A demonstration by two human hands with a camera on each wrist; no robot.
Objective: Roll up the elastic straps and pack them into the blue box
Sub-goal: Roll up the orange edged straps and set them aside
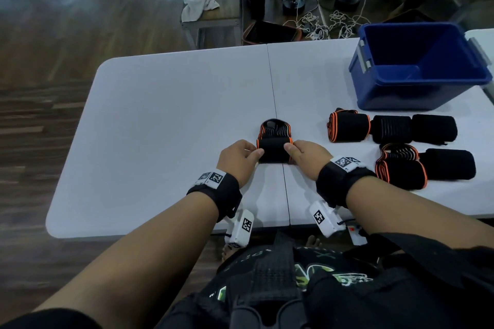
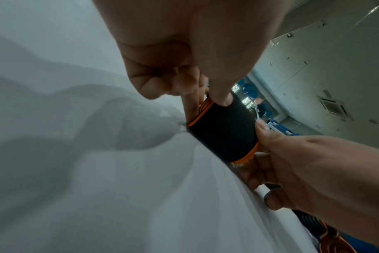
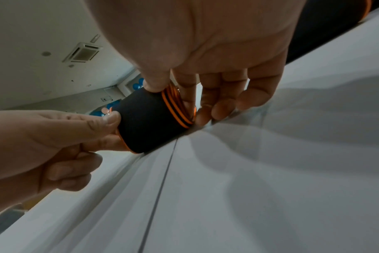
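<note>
A black elastic strap with orange edges (image 1: pixel 274 147) lies on the seam of the white table (image 1: pixel 165 120), mostly wound into a roll with a short tail stretching away from me. My left hand (image 1: pixel 242 159) pinches the roll's left end (image 2: pixel 222 130) between thumb and fingers. My right hand (image 1: pixel 306 159) pinches the right end (image 3: pixel 154 119) the same way. The blue box (image 1: pixel 417 67) stands open at the table's far right, with nothing visible inside.
Several rolled straps, some black (image 1: pixel 413 129) and some orange-edged (image 1: pixel 348 125), lie in two rows right of my hands, in front of the box. Beyond the table are a bench with a towel (image 1: pixel 200 4), cables and seated people.
</note>
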